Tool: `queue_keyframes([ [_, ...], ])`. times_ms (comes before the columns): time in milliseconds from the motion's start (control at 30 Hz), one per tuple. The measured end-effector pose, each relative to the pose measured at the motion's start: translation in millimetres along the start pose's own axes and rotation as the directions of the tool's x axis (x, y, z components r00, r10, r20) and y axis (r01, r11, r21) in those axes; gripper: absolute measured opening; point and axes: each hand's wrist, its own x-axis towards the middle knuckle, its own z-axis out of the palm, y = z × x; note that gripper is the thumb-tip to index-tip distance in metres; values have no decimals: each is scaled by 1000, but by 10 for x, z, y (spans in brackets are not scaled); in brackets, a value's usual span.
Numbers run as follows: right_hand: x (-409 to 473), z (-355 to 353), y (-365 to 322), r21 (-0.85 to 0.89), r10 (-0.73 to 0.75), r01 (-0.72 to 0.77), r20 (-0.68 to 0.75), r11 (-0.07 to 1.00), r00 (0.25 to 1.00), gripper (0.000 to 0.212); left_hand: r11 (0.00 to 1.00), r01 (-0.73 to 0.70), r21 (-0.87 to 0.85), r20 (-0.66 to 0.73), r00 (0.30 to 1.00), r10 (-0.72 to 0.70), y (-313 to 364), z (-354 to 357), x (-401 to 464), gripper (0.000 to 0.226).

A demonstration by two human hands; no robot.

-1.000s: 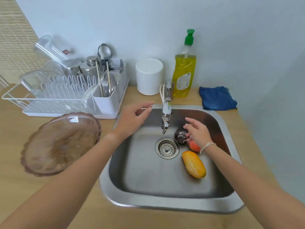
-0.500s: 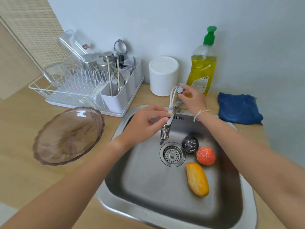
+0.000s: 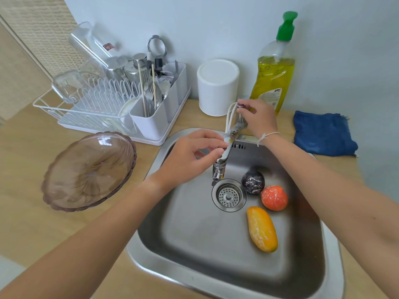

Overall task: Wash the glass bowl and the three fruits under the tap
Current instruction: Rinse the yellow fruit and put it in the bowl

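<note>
Your left hand [image 3: 190,160] pinches the chrome tap spout [image 3: 225,149]; your right hand [image 3: 258,119] grips its handle. The three fruits [image 3: 274,197] lie in the steel sink [image 3: 194,238] below; the tinted glass bowl [image 3: 89,170] sits left on the counter.

brownish clear bowl [image 3: 88,171]; dark speckled fruit [image 3: 252,181]; orange white-flecked fruit [image 3: 274,198]; yellow-orange fruit [image 3: 262,229]; steel-grey sink [image 3: 194,244]; blue cloth [image 3: 322,133]; yellow soap [image 3: 273,74], green pump.

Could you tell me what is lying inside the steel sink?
Inside the steel sink: a round drain strainer, a dark speckled fruit, an orange round fruit, a yellow oblong fruit. Arms cover both sides.
</note>
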Motion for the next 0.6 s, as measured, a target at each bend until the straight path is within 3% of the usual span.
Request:
queue_keyframes([
  [600, 46, -104, -141, 79, 58, -59, 11, 995, 998, 28, 998, -29, 54, -3, 1000, 29, 7, -2, -7, 19],
])
